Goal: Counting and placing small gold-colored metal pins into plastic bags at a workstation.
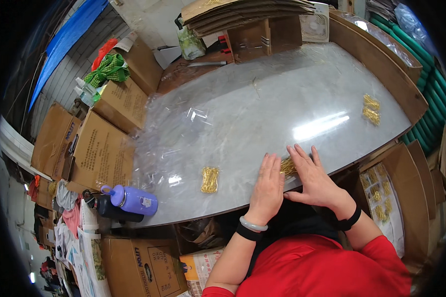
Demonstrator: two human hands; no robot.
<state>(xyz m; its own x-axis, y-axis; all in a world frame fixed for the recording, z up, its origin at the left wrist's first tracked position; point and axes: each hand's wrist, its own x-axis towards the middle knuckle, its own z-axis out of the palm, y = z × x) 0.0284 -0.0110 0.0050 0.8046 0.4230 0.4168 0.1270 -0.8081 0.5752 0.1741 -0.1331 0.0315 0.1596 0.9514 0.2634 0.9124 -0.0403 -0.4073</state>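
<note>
A bundle of thin gold wire-like pieces (288,167) lies on the grey tabletop (243,123) near its front edge, partly hidden by my hands. Flat along its left side is my left hand (267,187), fingers stretched out and close together. My right hand (311,179) covers the bundle's right side, fingers straight and thumb apart. Neither hand is closed around it. Left of my hands sits a small clear packet of similar gold pieces (209,179). Two more gold packets (371,110) lie at the far right of the table.
Clear plastic bags (166,133) spread over the table's left side. A purple bottle (136,199) and a black bottle (115,209) lie at the front left corner. Cardboard boxes (104,148) line the left edge. An open carton with gold packets (379,190) stands below the table at right.
</note>
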